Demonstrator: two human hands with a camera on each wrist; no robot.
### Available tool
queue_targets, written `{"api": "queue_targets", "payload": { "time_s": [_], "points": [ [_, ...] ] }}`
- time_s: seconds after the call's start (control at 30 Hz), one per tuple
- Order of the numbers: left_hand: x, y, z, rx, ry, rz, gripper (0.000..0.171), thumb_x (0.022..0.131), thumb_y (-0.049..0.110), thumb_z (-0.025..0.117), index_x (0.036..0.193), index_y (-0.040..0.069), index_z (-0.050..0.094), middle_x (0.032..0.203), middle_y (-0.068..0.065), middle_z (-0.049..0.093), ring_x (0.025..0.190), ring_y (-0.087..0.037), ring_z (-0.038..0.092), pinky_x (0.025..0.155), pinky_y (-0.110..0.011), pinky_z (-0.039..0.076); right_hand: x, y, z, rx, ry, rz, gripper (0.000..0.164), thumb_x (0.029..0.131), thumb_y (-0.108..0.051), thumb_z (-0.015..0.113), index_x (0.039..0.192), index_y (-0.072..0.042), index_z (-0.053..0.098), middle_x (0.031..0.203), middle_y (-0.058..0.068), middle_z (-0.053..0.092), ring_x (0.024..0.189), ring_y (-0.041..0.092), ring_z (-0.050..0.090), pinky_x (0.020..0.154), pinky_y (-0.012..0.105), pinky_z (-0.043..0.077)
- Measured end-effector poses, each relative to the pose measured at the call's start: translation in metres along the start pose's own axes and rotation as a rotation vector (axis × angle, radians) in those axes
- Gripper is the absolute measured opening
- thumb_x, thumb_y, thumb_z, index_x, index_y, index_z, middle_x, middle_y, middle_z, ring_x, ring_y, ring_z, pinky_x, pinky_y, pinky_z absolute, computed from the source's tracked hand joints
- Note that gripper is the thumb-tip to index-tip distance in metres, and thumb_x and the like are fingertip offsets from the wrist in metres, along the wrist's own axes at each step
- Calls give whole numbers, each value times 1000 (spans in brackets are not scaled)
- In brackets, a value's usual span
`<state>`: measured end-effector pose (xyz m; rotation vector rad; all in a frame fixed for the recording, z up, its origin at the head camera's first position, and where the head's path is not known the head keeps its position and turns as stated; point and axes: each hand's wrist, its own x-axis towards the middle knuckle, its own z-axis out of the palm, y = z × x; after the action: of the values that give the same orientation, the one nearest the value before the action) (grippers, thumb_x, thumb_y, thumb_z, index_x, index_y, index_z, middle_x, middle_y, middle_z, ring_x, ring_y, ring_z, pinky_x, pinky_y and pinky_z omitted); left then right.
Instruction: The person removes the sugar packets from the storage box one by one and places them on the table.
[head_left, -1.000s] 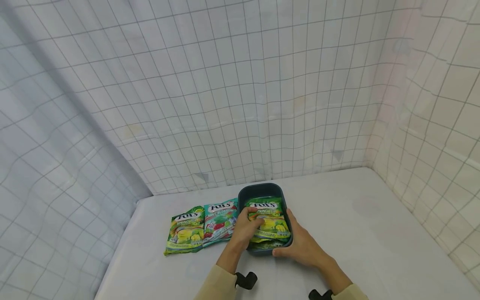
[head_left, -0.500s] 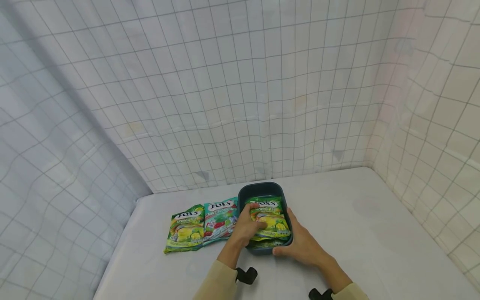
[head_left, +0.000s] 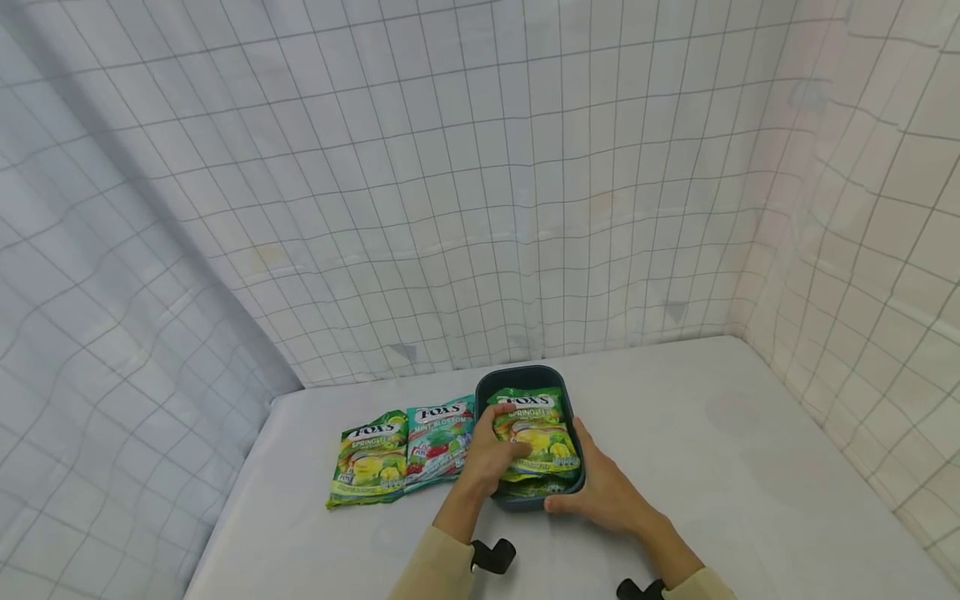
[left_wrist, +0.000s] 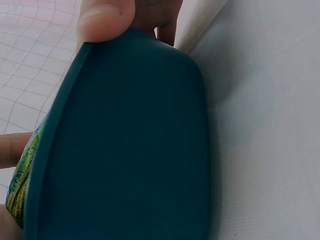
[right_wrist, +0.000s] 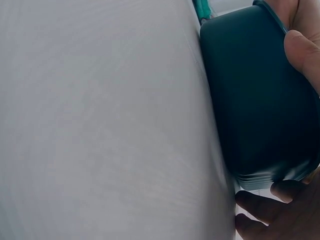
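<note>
A dark teal plastic box [head_left: 520,504] stands on the white table, seen from outside in both wrist views. Inside lies a green and yellow Fox's Spring Tea candy bag [head_left: 543,446], with another green bag [head_left: 534,487] partly showing underneath. My left hand [head_left: 487,454] reaches over the box's left rim and holds the upper candy bag, thumb and finger on either side of its edge [left_wrist: 22,177] in the left wrist view. My right hand [head_left: 609,492] grips the box at its near right corner, thumb on the front rim and fingers along the right side.
Left of the box lies a turquoise Fox's Mint Blossom candy bag [head_left: 438,443], close against it. Another Spring Tea bag [head_left: 369,462] lies further left. A white cloth wall with a grid [head_left: 525,208] rises behind the table [head_left: 690,433], with more cloth at both sides.
The upper candy bag has shifted slightly toward the far left of the box with my left hand on it. My right hand and the box stay in place.
</note>
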<state>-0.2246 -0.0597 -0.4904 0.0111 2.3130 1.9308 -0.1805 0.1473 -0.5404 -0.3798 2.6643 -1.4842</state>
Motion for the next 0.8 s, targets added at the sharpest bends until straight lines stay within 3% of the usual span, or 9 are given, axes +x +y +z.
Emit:
{"api": "queue_targets", "payload": {
  "time_s": [0.53, 0.8],
  "points": [
    [-5, 8, -9, -102, -35, 22, 64, 82, -4, 79, 140, 10, 55, 132, -19, 54, 95, -26, 61, 77, -36, 54, 0, 1, 2, -1, 9, 24, 137, 70, -62, 87, 165, -12, 1, 165, 16, 24, 144, 37, 36, 110, 61, 35],
    [-13, 16, -16, -95, -29, 40, 66, 83, -2, 80, 142, 9, 53, 132, -20, 54, 99, -27, 60, 80, -37, 54, 0, -1, 1, 6, 14, 14, 137, 70, -61, 87, 164, -9, 2, 165, 18, 25, 144, 37, 37, 110, 60, 36]
  ]
}}
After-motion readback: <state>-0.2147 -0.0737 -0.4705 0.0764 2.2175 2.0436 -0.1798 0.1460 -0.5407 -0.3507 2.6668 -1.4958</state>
